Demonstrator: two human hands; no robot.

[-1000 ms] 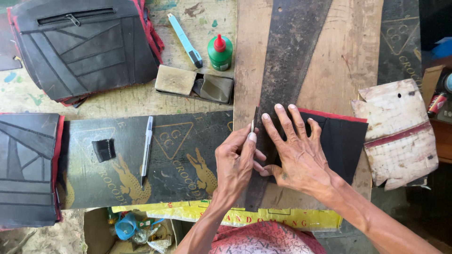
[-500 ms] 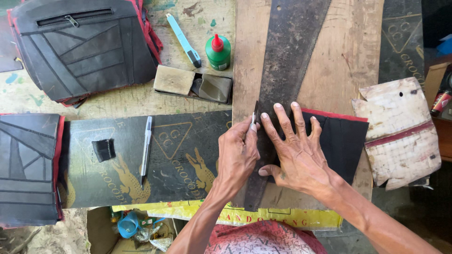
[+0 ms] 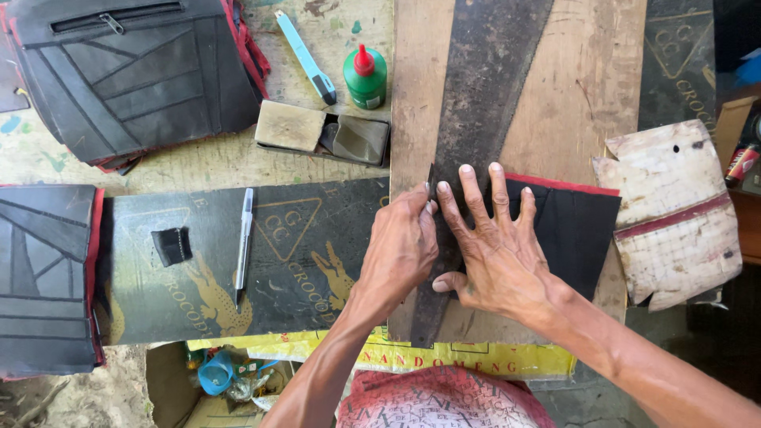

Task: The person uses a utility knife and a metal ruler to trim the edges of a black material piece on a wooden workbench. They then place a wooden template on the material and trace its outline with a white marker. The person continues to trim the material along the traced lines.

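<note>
My right hand [image 3: 498, 252] lies flat with fingers spread, pressing a long tapered dark metal strip [image 3: 483, 95] and a black sheet with a red top edge [image 3: 575, 226] onto a wooden board [image 3: 587, 87]. My left hand [image 3: 400, 246] is closed around a small thin blade [image 3: 430, 181], whose tip pokes out above the fingers at the strip's left edge. Both hands touch side by side. Most of the blade is hidden in the fist.
A dark printed mat [image 3: 301, 254] carries a pen [image 3: 244, 238] and a small black scrap [image 3: 172, 246]. Behind it are a blue utility knife [image 3: 307, 59], a green glue bottle [image 3: 365, 77], a block [image 3: 290, 125], black stitched panels [image 3: 127, 71] and worn white material [image 3: 674, 214].
My left hand has slid the blade away from me along the strip's left edge. My right hand stays pressed in place.
</note>
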